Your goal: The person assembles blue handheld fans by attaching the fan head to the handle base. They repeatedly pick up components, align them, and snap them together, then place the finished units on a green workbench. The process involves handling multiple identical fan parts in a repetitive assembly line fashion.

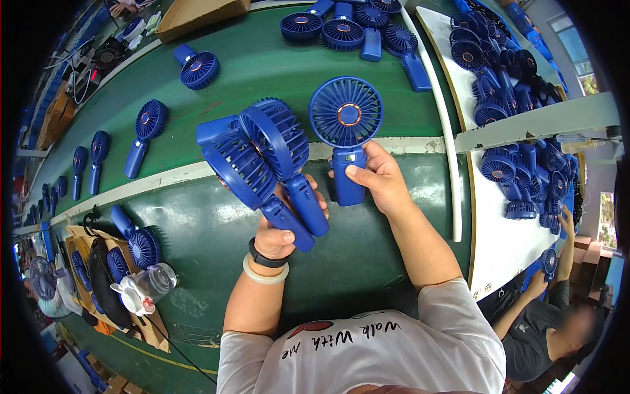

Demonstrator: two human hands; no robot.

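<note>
My left hand [275, 238] is closed around the handles of blue handheld fans bunched together. Two round grilles show: a nearer fan [237, 172] and another fan [279, 138] leaning against it. A blue block-shaped part juts out at the bunch's upper left; whether it belongs to a third fan I cannot tell. In my right hand [380, 178] is a single blue handheld fan [348, 115], upright, its round grille facing me and showing a copper-coloured ring at the centre. My thumb presses on its handle, beside a small lit display. Both hands are above the green bench, near its pale dividing strip.
Single fans [149, 121] lie spaced along the green belt [230, 79], with a cluster [344, 33] at the far side. More fans pile up on a white table [489, 243] at right, where another person [551, 335] handles one. A clear jar [159, 281] stands at left by cardboard.
</note>
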